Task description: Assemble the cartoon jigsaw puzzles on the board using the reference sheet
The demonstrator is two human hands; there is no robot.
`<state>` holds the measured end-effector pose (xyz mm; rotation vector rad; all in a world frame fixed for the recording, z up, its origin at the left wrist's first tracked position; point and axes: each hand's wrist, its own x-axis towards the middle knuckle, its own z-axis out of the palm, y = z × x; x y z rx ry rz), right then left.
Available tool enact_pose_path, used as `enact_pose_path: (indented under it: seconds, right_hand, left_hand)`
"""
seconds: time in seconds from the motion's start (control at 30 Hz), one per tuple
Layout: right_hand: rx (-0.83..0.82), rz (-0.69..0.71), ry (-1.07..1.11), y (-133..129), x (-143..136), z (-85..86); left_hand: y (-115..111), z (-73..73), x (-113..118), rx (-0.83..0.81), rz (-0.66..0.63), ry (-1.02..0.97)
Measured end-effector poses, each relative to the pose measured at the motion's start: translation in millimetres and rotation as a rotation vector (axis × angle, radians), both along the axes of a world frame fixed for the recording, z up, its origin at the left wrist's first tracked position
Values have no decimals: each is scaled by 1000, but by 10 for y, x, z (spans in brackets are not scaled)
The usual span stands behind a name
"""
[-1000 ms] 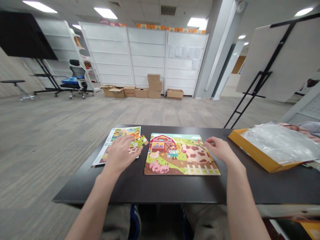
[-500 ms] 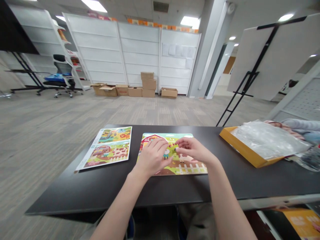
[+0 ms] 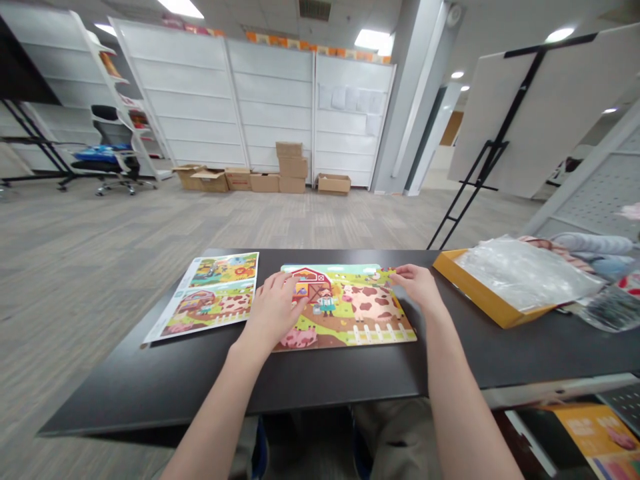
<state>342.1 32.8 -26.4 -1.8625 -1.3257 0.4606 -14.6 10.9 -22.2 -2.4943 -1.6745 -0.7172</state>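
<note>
A colourful farm picture puzzle (image 3: 373, 303) lies flat on the black table (image 3: 345, 380), showing a barn, a farmer, a cow, a pig and a white fence. My left hand (image 3: 274, 308) rests over its left edge with the fingers apart, covering part of the barn side. At the upper right corner of the puzzle, my right hand (image 3: 415, 283) has its thumb and fingertips pinched on a small dark reddish piece (image 3: 387, 272). Left of the puzzle lies a printed sheet (image 3: 220, 297) with two pictures, the lower one matching the farm scene.
An orange box (image 3: 480, 293) holding clear plastic wrap (image 3: 525, 270) stands on the table's right side. Rolled cloths (image 3: 590, 243) and a clear bag (image 3: 613, 310) lie beyond it. Below the table's right edge is an orange printed package (image 3: 595, 427).
My hands have moved apart, the left one to the puzzle's left edge and the right one to its upper right corner. The cow and farmer are now uncovered. The view has shifted slightly.
</note>
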Motion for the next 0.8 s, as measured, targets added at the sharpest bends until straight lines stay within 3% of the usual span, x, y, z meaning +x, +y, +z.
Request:
enact_pose_path:
  seconds: [0.23,0.43,0.8]
  right_hand:
    - [-56,4,-193,39,-142,37]
    - [-65,-11,-311,120,-154,-117]
    - [77,76,-392,152,-199,-202]
  left_hand:
    - [-7,7,-24,-72,48,40]
    - [-47,80,55,-113,60,50]
    - [-42,87,-47,-159,86,42]
